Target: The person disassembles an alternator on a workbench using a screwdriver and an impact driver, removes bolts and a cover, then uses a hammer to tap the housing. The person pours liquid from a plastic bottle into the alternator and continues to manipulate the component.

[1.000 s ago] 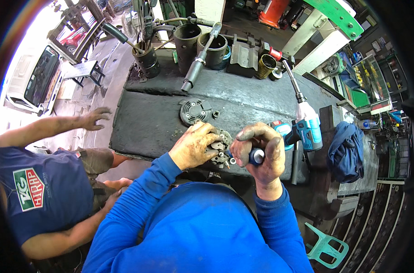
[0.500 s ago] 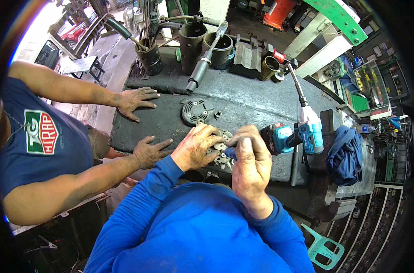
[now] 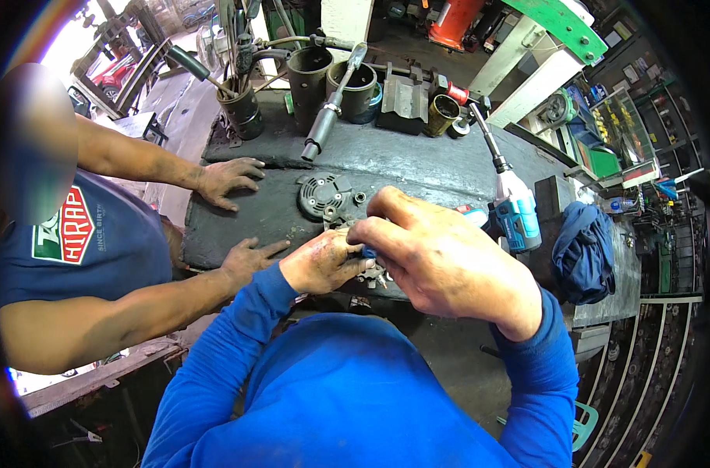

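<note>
Near the front edge of the worktop [image 3: 440,178], the left hand [image 3: 321,261] has its grip clamped on a metal part [image 3: 380,276], mostly hidden under both hands. The right hand [image 3: 444,253] arches over it, its grip together on a blue handle [image 3: 368,252] that barely shows. Just beyond lies a round dark cover [image 3: 321,195]; a stretch of surface runs from it to the cans [image 3: 308,90] at the far side. Leftward, a co-worker's hands [image 3: 230,184] narrow the room, one just beside the left wrist. Rightward stand a power wrench [image 3: 517,225] and, farther out, a bundled cloth [image 3: 583,253].
</note>
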The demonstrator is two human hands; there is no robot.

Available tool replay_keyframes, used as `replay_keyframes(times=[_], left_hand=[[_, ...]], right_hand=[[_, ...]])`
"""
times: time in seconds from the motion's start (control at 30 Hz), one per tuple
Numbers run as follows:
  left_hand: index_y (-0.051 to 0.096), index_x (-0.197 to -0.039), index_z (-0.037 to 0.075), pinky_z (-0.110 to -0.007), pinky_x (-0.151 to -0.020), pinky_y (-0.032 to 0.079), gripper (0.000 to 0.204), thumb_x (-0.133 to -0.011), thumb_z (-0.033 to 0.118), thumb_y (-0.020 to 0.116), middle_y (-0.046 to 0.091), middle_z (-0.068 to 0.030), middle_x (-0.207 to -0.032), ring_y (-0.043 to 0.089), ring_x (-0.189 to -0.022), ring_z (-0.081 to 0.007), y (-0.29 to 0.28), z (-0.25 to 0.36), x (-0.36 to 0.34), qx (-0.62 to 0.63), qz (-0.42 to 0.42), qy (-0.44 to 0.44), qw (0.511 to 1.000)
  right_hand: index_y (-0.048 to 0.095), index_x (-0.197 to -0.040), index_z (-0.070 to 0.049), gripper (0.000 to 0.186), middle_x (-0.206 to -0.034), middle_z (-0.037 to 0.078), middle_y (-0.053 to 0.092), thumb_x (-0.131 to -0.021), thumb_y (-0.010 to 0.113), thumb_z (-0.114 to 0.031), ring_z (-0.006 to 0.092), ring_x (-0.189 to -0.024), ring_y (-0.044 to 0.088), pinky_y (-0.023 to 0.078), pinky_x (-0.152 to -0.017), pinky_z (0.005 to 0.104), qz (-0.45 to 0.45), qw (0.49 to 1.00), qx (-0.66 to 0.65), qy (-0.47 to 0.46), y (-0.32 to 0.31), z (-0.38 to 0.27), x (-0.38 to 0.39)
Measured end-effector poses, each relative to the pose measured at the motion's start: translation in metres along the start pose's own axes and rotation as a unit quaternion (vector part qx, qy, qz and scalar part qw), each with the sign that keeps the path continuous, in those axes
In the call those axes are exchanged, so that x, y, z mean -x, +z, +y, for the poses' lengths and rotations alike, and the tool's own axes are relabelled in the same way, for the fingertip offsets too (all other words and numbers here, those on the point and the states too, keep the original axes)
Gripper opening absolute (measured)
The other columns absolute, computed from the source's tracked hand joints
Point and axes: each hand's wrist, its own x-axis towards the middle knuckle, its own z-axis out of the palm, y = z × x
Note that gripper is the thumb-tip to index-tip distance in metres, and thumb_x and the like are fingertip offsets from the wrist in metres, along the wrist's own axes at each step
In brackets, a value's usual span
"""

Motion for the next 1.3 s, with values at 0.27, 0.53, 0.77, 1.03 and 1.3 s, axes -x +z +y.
replay_keyframes(times=[0.27, 0.53, 0.77, 1.03, 1.3], left_hand=[[0.075, -0.11, 0.008, -0.048, -0.094, 0.058, 0.033, -0.083, 0.02, 0.089, 0.076, -0.0129, -0.112, 0.072, -0.11, -0.0386, 0.01, -0.01, -0.011, -0.059, 0.058, 0.042, 0.996], [0.076, -0.114, 0.007, -0.048, -0.103, 0.056, 0.039, -0.077, 0.008, 0.089, 0.072, -0.0161, -0.119, 0.067, -0.124, -0.0416, 0.004, 0.011, -0.015, -0.021, 0.052, 0.048, 0.997], [0.076, -0.115, 0.003, -0.048, -0.089, 0.061, 0.033, -0.085, 0.013, 0.088, 0.075, -0.0198, -0.103, 0.074, -0.103, -0.0429, 0.002, 0.012, -0.007, -0.05, 0.003, -0.017, 0.999], [0.073, -0.115, 0.004, -0.047, -0.083, 0.06, 0.034, -0.084, 0.01, 0.088, 0.075, -0.02, -0.099, 0.074, -0.093, -0.0424, 0.004, 0.01, -0.015, -0.025, 0.046, 0.099, 0.994], [0.071, -0.117, 0.004, -0.049, -0.086, 0.059, 0.04, -0.082, 0.013, 0.087, 0.076, -0.0159, -0.104, 0.073, -0.101, -0.0418, 0.007, 0.009, -0.017, -0.03, 0.07, 0.063, 0.995]], right_hand=[[0.067, -0.115, -0.006, 0.031, -0.104, 0.02, 0.069, -0.089, 0.078, -0.019, 0.0391, -0.104, 0.074, 0.061, -0.078, 0.0471, -0.095, 0.987, 0.084, 0.095, 0.004, -0.002, -0.004], [0.066, -0.113, -0.005, 0.037, -0.113, 0.018, 0.067, -0.089, 0.084, -0.025, 0.0397, -0.102, 0.072, 0.057, -0.081, 0.0482, -0.085, 0.988, 0.061, 0.118, 0.008, 0.003, 0.001], [0.064, -0.128, -0.006, 0.051, -0.119, 0.017, 0.064, -0.084, 0.087, -0.017, 0.0407, -0.106, 0.07, 0.058, -0.087, 0.0472, 0.045, 0.998, -0.038, -0.015, 0.014, 0.006, 0.005], [0.065, -0.123, -0.006, 0.049, -0.1, 0.015, 0.068, -0.089, 0.085, -0.035, 0.039, -0.088, 0.072, 0.057, -0.072, 0.0473, 0.016, 0.996, 0.048, 0.074, 0.024, 0.003, 0.005], [0.067, -0.122, -0.004, 0.044, -0.103, 0.016, 0.068, -0.091, 0.083, -0.03, 0.0389, -0.096, 0.071, 0.056, -0.08, 0.0464, -0.027, 0.988, 0.058, 0.138, 0.024, 0.006, 0.009]])
